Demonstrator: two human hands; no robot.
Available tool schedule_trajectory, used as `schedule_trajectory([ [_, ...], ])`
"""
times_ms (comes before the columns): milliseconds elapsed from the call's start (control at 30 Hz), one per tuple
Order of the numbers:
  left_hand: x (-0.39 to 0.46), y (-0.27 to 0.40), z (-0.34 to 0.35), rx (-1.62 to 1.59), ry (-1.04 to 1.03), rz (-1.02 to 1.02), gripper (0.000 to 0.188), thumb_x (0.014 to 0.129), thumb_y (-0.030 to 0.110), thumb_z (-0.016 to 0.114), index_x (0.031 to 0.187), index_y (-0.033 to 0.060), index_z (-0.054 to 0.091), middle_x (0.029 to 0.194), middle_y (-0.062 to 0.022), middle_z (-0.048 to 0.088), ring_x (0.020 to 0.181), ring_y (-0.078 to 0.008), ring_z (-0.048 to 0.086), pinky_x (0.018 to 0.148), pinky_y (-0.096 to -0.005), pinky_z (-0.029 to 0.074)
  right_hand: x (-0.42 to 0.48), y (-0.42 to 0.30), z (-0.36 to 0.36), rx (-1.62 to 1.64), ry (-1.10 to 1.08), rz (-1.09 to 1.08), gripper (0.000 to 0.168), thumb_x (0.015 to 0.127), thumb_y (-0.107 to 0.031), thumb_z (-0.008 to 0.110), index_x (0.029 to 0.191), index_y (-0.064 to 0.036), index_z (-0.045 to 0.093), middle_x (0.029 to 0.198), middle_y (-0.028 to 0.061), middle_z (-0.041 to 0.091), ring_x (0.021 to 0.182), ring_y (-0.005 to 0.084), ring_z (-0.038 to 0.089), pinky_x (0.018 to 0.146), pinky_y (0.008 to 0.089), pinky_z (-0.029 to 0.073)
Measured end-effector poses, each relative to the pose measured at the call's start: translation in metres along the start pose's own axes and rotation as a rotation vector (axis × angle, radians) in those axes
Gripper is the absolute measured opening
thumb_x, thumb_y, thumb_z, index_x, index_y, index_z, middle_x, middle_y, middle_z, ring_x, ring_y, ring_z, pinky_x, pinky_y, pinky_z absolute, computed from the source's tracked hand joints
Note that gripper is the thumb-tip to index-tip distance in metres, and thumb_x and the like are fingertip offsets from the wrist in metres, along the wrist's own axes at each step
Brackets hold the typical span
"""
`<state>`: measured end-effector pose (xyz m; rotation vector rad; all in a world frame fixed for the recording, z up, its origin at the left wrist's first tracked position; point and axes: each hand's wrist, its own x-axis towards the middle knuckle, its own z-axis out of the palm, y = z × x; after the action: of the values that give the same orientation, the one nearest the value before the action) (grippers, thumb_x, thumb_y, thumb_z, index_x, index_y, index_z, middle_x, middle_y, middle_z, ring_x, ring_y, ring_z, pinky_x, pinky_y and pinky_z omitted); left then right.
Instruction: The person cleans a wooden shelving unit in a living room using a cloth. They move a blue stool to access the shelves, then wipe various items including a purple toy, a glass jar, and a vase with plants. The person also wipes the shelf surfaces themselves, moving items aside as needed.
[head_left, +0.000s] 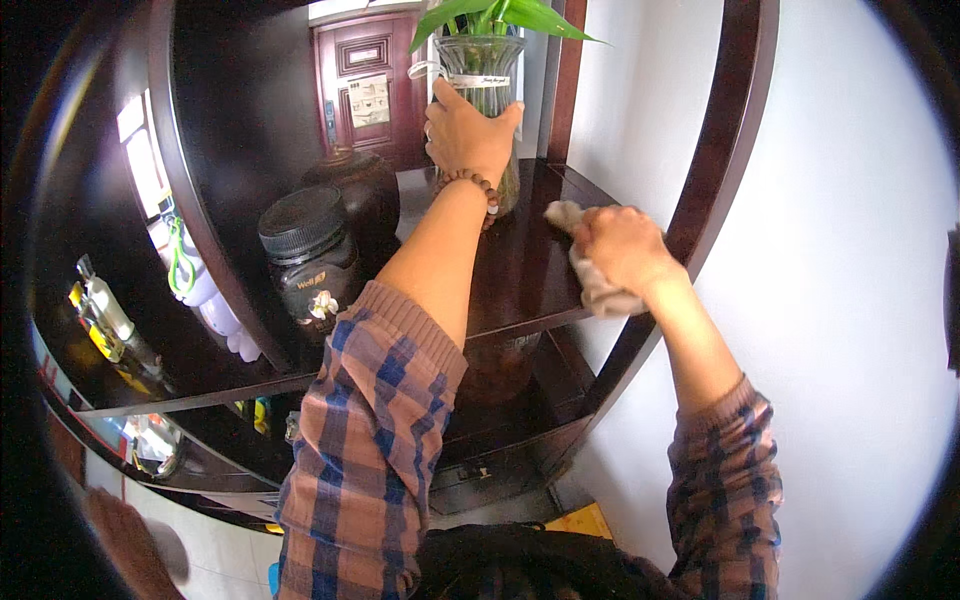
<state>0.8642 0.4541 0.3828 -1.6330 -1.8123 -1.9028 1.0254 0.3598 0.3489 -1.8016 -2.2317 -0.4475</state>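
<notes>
My left hand (474, 131) is wrapped around a clear glass vase (504, 97) with green plant stems and leaves in it, a beaded bracelet at the wrist. The vase stands on a dark wooden shelf (517, 270). To its right, my right hand (622, 244) grips a crumpled pale cloth (604, 289) at the shelf's right edge; part of the cloth hangs over the front. A dark jar with a black ribbed lid (304, 225) stands left of my left forearm, and behind it is a rounded dark brown pot (367, 180).
A curved dark wooden upright (720, 150) rises at the right, before a white wall (847, 247). Left of the partition are a lavender figure (217, 311) with a green loop and small bottles (109, 307). Another shelf (517, 405) lies below. Behind is a reddish door (375, 75).
</notes>
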Motion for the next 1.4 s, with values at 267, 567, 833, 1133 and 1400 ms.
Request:
schedule_trajectory([
  [267, 0.002, -0.005, 0.008, -0.045, -0.020, 0.022, 0.093, 0.062, 0.041, 0.075, 0.131, -0.0034, 0.031, 0.117, -0.0220, 0.046, 0.107, -0.0368, 0.049, 0.090, -0.0476, 0.041, -0.043, -0.012, 0.013, 0.357, 0.392, -0.408, 0.020, 0.083, -0.015, 0.058, 0.098, -0.002, 0.061, 0.092, 0.0178, 0.062, 0.086, 0.0369, 0.057, 0.078, 0.0451, 0.046],
  [567, -0.006, -0.016, -0.001, 0.003, 0.168, 0.007, 0.105, 0.063, 0.037, 0.078, 0.138, -0.0059, 0.018, 0.110, -0.0199, 0.048, 0.103, -0.0360, 0.051, 0.088, -0.0469, 0.042, -0.054, -0.026, 0.017, 0.551, 0.390, -0.341, 0.024, 0.087, -0.013, 0.054, 0.104, 0.002, 0.061, 0.093, 0.0205, 0.060, 0.087, 0.0365, 0.055, 0.080, 0.0403, 0.043],
  [833, -0.007, -0.021, 0.048, -0.146, 0.105, -0.021, 0.097, 0.072, 0.039, 0.072, 0.144, 0.0079, 0.014, 0.139, -0.0170, 0.024, 0.127, -0.0363, 0.028, 0.102, -0.0493, 0.029, -0.047, -0.008, 0.028, 0.650, 0.387, -0.297, 0.022, 0.087, -0.011, 0.055, 0.101, 0.005, 0.060, 0.093, 0.0200, 0.061, 0.087, 0.0360, 0.057, 0.078, 0.0400, 0.044],
  [1133, -0.017, -0.009, 0.005, -0.005, 0.095, 0.014, 0.099, 0.069, 0.034, 0.075, 0.139, -0.0034, 0.017, 0.112, -0.0192, 0.048, 0.104, -0.0356, 0.050, 0.087, -0.0464, 0.041, -0.054, -0.016, 0.016, 0.476, 0.454, -0.373, 0.024, 0.080, -0.010, 0.057, 0.100, 0.003, 0.061, 0.085, 0.0211, 0.059, 0.078, 0.0388, 0.053, 0.071, 0.0442, 0.043],
  [1400, -0.014, 0.008, 0.015, -0.070, 0.309, 0.003, 0.099, 0.070, 0.024, 0.075, 0.138, -0.0099, 0.012, 0.140, -0.0277, 0.023, 0.131, -0.0410, 0.023, 0.107, -0.0473, 0.022, -0.048, -0.015, 0.019, 0.520, 0.517, -0.384, 0.022, 0.082, -0.009, 0.055, 0.099, 0.004, 0.060, 0.087, 0.0205, 0.059, 0.082, 0.0378, 0.055, 0.072, 0.0432, 0.044],
])
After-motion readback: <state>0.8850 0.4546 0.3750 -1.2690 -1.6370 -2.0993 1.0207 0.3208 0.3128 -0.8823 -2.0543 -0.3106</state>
